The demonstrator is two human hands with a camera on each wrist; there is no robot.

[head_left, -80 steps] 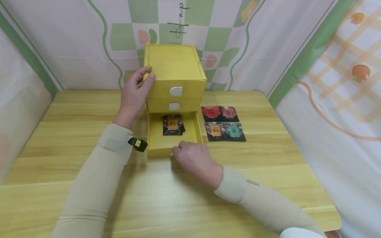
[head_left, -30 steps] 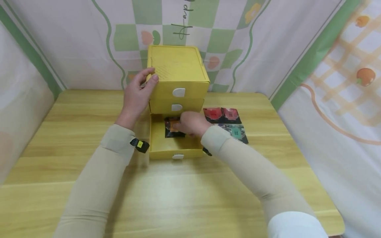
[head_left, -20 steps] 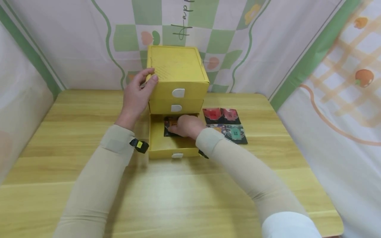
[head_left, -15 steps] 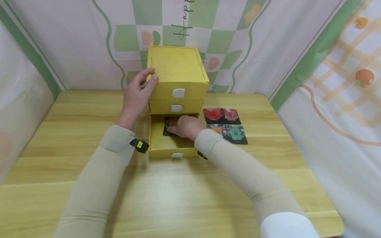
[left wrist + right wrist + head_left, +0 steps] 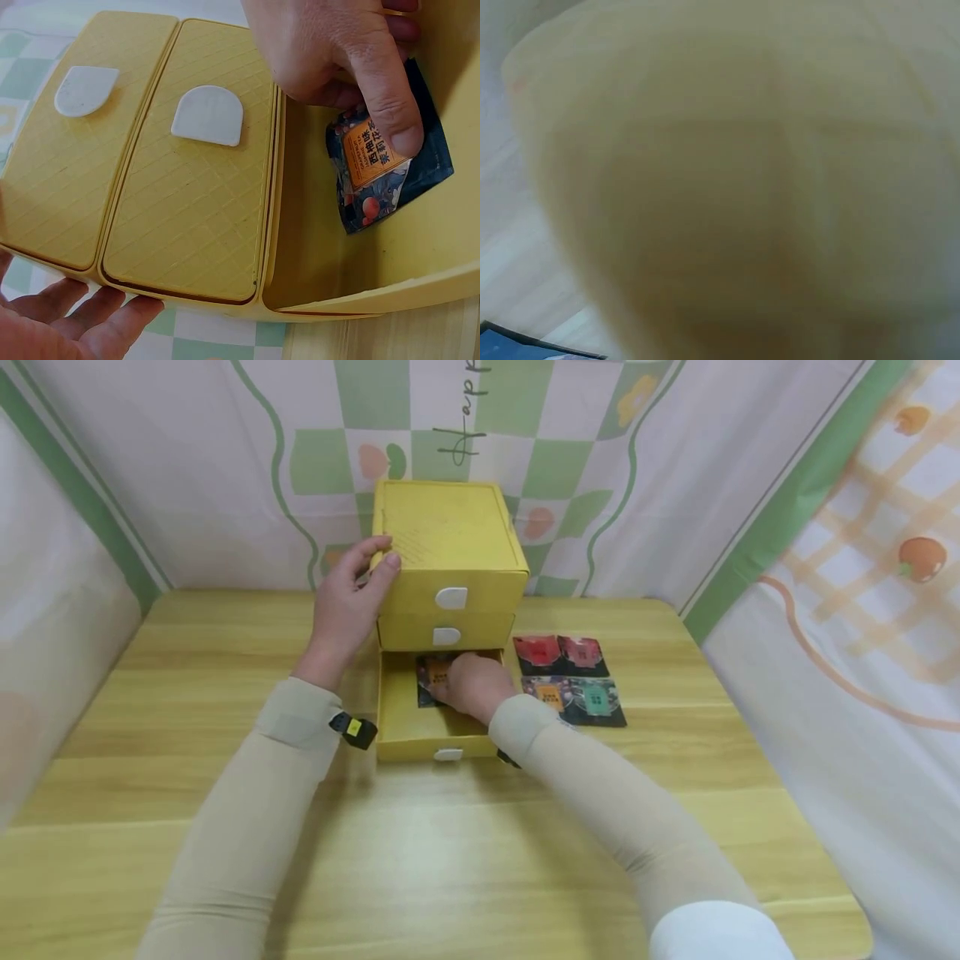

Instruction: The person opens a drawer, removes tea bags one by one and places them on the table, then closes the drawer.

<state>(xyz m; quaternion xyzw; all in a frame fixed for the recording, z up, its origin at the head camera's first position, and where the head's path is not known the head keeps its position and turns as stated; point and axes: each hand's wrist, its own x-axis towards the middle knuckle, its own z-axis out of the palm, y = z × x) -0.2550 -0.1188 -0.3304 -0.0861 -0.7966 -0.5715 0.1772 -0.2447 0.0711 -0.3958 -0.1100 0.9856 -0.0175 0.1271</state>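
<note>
A yellow drawer box (image 5: 450,522) stands with its bottom drawer (image 5: 408,722) pulled out. My left hand (image 5: 347,606) rests against its top left edge; in the left wrist view, extended fingers (image 5: 124,326) lie along its side. My right hand (image 5: 476,687) reaches into the drawer and pinches a dark tea sachet (image 5: 367,161) with an orange label, its thumb across the label and other fingers curled, partly hidden. In the head view this hand covers much of the sachet. The right wrist view is mostly filled by a blurred yellow surface (image 5: 705,187).
Two red-labelled sachets (image 5: 558,656) lie right of the box on the wooden table (image 5: 420,868). In front of them are an orange-labelled sachet (image 5: 547,695) and a green-labelled one (image 5: 595,702). A patterned curtain (image 5: 566,468) hangs behind the box.
My right hand has gone from the bottom drawer's handle into the drawer, onto the sachet there. Over the last half second it barely moves. The left hand keeps its place on the box.
</note>
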